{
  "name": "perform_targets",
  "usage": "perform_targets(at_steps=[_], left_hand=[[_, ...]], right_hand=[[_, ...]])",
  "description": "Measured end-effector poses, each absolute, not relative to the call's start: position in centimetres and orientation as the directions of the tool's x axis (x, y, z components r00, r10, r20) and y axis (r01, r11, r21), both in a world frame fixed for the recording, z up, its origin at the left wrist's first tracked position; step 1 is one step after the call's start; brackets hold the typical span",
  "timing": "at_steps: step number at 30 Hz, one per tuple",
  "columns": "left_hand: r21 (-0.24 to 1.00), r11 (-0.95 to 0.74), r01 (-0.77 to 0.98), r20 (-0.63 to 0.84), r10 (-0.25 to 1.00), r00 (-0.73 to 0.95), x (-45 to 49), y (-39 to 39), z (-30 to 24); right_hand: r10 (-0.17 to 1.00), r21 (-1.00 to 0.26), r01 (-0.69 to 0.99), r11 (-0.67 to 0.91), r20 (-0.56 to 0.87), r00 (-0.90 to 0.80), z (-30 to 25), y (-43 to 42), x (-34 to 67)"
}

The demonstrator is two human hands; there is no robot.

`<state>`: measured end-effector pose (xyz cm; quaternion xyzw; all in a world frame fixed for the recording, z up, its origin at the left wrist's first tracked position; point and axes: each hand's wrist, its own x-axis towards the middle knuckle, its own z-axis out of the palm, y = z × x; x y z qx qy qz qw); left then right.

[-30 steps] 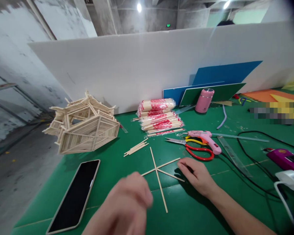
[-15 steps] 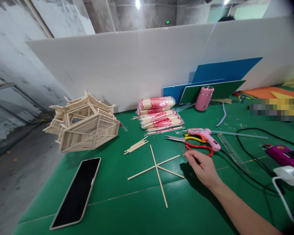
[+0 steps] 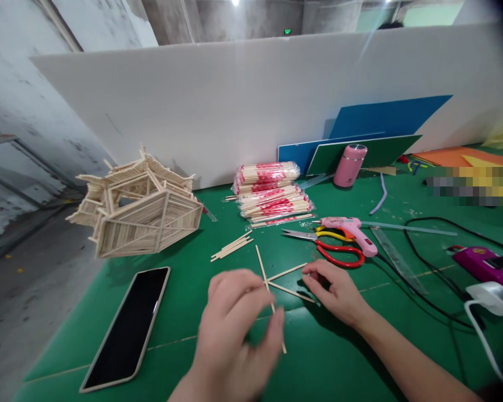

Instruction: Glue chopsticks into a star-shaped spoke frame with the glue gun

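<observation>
Thin wooden sticks (image 3: 285, 272) lie crossed in a star on the green table. Above its left side hovers my left hand (image 3: 235, 329), blurred, thumb apart from its curled fingers, nothing seen in it; it hides the star's left arm. My right hand (image 3: 337, 293) is at the star's right side, thumb and forefinger pinched together by the tips of two sticks. Whether anything is between those fingertips cannot be made out. Behind the star lie several loose sticks (image 3: 232, 249). Red-handled scissors (image 3: 339, 254) and a pink glue gun (image 3: 347, 226) lie beyond my right hand.
A stick-built model (image 3: 138, 209) stands at the left, behind a phone (image 3: 126, 329). Plastic-wrapped stick bundles (image 3: 272, 192) and a pink flask (image 3: 350, 166) stand near the white board (image 3: 184, 111). A clear ruler (image 3: 398, 259), black cable and purple power strip (image 3: 486, 265) occupy the right.
My left hand has come into view from below, over the star's left side. My right hand has moved slightly left and down to the stick tips. The view has shifted slightly.
</observation>
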<state>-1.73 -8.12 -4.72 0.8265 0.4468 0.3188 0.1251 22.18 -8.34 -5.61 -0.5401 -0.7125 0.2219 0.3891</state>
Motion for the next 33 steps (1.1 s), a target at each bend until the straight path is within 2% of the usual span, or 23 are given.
perform_targets(at_steps=[4, 7, 15, 24, 33], left_hand=[[0.289, -0.581, 0.76, 0.306, 0.809, 0.502, 1.0, -6.6, -2.3], [0.262, -0.581, 0.771, 0.231, 0.813, 0.534, 1.2, -6.0, -2.8], [0.318, -0.604, 0.731, 0.215, 0.797, 0.565, 1.1, -5.2, -5.1], [0.469, -0.6, 0.649, 0.242, 0.793, 0.559, 1.2, -4.8, -6.1], [0.526, -0.601, 0.602, 0.255, 0.787, 0.562, 1.1, -4.7, -6.5]], right_hand=[[0.923, -0.651, 0.655, 0.384, 0.296, -0.248, -5.4, -8.6, 21.2], [0.91, -0.581, 0.701, 0.414, 0.274, -0.31, -5.2, -8.7, 20.7], [0.916, -0.485, 0.779, 0.398, 0.25, -0.313, -5.6, -8.5, 20.1], [0.916, -0.49, 0.775, 0.4, 0.235, -0.324, -6.2, -8.3, 20.1], [0.913, -0.506, 0.76, 0.408, 0.236, -0.334, -6.1, -8.2, 19.9]])
